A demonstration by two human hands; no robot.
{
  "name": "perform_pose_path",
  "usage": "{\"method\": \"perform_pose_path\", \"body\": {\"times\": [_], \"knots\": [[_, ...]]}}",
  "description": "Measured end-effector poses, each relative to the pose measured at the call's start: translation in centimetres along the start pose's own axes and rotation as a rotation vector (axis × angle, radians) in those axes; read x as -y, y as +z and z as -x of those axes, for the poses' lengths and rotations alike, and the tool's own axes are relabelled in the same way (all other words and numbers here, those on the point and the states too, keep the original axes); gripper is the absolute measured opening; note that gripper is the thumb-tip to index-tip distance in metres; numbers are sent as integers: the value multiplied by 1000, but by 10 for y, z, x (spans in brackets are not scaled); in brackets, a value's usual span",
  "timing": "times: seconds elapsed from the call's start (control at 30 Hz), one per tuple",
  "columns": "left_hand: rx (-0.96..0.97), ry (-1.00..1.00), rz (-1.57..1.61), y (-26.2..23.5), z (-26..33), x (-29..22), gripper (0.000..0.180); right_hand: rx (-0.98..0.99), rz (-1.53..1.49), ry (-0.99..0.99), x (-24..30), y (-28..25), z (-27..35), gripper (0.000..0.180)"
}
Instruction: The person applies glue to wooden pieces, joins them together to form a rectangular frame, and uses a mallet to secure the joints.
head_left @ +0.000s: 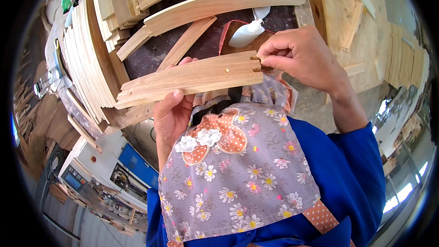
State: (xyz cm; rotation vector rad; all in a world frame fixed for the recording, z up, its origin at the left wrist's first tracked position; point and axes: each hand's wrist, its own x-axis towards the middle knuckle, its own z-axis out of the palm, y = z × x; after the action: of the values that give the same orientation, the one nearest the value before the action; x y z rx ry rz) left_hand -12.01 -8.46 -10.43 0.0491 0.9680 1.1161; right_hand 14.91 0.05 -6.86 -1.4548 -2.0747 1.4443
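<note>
A short wooden board [192, 77] lies across my left hand [170, 116], which grips it from below with the thumb on its near edge. The board's right end has notches cut into it, and a small hole shows in its face near that end. My right hand [306, 59] is pinched closed at the notched end. A small brownish bit shows at its fingertips, too small to name. Just beyond, a white squeeze bottle [247, 33] leans in a red-rimmed tray [225, 31].
Long curved wooden boards [224, 7] lie across the dark table [137, 66]. Stacked slats [84, 59] stand at the left. On the right is a plywood panel [336, 27] with wood strips. A white machine with a blue panel [139, 161] stands lower left.
</note>
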Motion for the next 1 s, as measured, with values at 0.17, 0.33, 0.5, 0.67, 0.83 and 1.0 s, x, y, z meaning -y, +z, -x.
{"method": "perform_pose_path", "body": {"times": [0.17,0.33,0.5,0.67,0.83,1.0], "knots": [[26,-19,-7,-1,-3,2,63,-2,-61,5,-3,0,2,16],[20,-19,12,-1,-3,3,63,-4,-29,-54,-2,1,3,16],[30,-15,23,-4,-4,4,63,-23,-15,-107,1,0,5,18],[17,-16,28,-2,-3,5,63,-44,-203,47,4,-1,7,19],[32,-19,45,-6,-4,4,62,-96,-231,78,-5,2,5,20],[35,-27,32,-4,-4,4,62,21,-317,247,-6,5,-1,25]]}}
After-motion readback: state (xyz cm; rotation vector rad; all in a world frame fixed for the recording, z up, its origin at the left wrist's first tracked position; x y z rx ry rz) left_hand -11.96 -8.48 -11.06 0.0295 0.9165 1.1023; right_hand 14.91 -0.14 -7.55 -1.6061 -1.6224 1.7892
